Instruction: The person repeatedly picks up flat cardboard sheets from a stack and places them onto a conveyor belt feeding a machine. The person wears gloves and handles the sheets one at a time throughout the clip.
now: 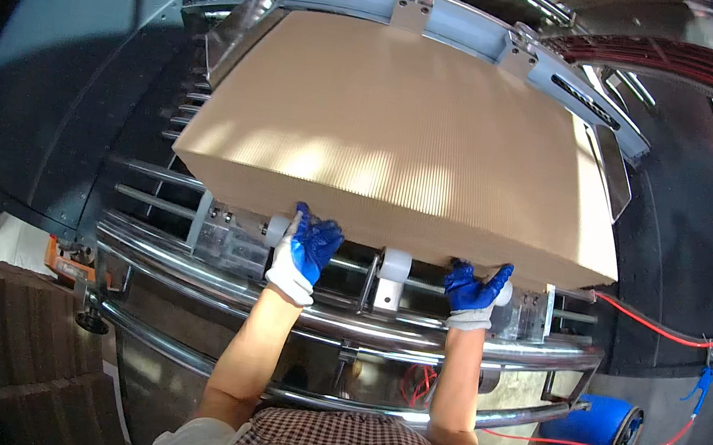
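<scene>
A thick stack of brown corrugated cardboard sheets (388,111) lies in the machine's feed bay, its ribbed edges facing up. Both my hands wear white gloves with blue coated palms, turned upward at the stack's near lower edge. My left hand (308,250) grips left of the middle, its thumb up against the near face and its fingers partly hidden at the underside. Farther right, my right hand (472,292) holds the same edge in a similar way, thumb raised on its outer side. Between them sits a white roller (395,265) on a metal bracket.
A pale blue crossbar (468,38) with metal brackets backs the stack, and metal side plates (616,174) flank it. Chrome rails (396,334) cross in front of me. A red air hose (673,325), blue air gun (701,389) and blue drum (589,426) are at right; brown cardboard piles (31,334) stand at left.
</scene>
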`<control>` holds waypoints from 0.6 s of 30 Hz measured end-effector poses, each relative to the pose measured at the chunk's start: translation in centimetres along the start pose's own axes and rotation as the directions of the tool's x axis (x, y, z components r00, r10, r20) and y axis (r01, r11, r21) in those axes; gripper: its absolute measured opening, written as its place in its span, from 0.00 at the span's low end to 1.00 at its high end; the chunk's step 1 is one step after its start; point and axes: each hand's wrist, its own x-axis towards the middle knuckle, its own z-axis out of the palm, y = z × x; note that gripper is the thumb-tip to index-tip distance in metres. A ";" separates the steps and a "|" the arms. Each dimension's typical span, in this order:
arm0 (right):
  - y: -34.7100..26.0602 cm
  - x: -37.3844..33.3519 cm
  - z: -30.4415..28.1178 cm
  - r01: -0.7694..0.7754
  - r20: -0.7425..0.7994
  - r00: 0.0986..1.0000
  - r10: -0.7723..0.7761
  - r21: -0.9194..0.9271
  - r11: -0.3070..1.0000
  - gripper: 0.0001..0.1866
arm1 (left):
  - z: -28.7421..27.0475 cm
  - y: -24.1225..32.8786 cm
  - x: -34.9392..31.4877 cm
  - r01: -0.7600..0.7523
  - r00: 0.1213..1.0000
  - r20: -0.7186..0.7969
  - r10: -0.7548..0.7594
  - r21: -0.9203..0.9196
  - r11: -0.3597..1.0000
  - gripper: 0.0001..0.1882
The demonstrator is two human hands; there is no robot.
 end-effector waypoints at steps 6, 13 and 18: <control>-1.3 5.4 -9.5 -0.254 0.509 0.840 0.186 0.067 0.965 0.43 | -1.7 -1.6 2.2 0.022 0.998 0.056 -0.026 0.078 0.997 0.38; 2.2 0.1 -1.4 -0.014 0.018 1.000 0.017 -0.179 0.984 0.43 | -1.5 -1.8 2.6 0.058 0.992 -0.111 -0.051 0.062 0.996 0.47; 1.5 1.2 -1.9 0.017 -0.015 1.000 -0.018 -0.109 0.994 0.44 | -1.3 -2.9 3.2 0.067 0.996 0.057 -0.064 -0.053 0.996 0.49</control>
